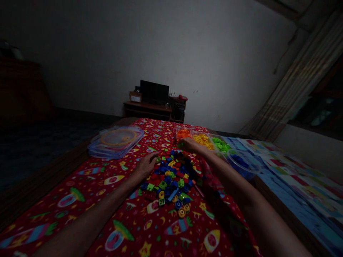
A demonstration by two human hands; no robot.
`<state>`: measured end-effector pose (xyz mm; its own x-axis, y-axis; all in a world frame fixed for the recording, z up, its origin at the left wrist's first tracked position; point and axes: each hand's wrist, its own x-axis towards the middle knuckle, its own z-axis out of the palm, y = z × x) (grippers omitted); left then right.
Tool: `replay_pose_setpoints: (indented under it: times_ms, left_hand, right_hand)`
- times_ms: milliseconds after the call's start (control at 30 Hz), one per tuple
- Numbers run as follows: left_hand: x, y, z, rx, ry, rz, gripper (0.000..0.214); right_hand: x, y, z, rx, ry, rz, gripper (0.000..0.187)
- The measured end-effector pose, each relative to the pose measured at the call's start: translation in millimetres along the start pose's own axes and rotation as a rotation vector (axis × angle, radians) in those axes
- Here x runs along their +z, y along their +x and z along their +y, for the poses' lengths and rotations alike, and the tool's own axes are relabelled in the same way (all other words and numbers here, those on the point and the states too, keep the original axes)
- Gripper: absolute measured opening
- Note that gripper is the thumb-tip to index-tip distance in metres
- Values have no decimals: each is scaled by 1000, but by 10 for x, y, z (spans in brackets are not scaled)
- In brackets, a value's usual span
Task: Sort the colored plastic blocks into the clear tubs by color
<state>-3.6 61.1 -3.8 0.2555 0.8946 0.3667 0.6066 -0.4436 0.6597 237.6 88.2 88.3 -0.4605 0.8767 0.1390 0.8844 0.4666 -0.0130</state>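
Observation:
A loose pile of toy building bricks [171, 175] in blue, red, green and yellow lies on a red patterned cloth [107, 210]. At the pile's left edge rests my left hand [146, 166], its thumb and fingers apart and nothing visible between them. My right hand [189, 145] is beyond the pile, close to the clear container of orange bricks [184, 134]. Its fingers are closed on a green brick [181, 144], dim and partly hidden. Yellow bricks [203, 141], green bricks [220, 145] and blue bricks [239, 162] sit in separate clear containers along the right.
Stacked clear plastic lids [116, 142] lie at the left of the cloth. A blue patterned sheet [289, 189] is on the right. Against the far wall, a low desk [147, 107] carries a dark screen [154, 92] and a cardboard box [135, 97]. The room is dim.

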Motion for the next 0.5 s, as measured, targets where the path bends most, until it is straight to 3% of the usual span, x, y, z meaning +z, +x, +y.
replay_pose_setpoints:
  times_ms: [233,500]
  left_hand:
    - [16,17,-57,1,21,5,54]
    - [-6,13,-40,13,26,13,49]
  right_hand:
    - [-251,-488,185,0,-12,-61,22]
    - [-464,-861,712,209,-69,-38,20]
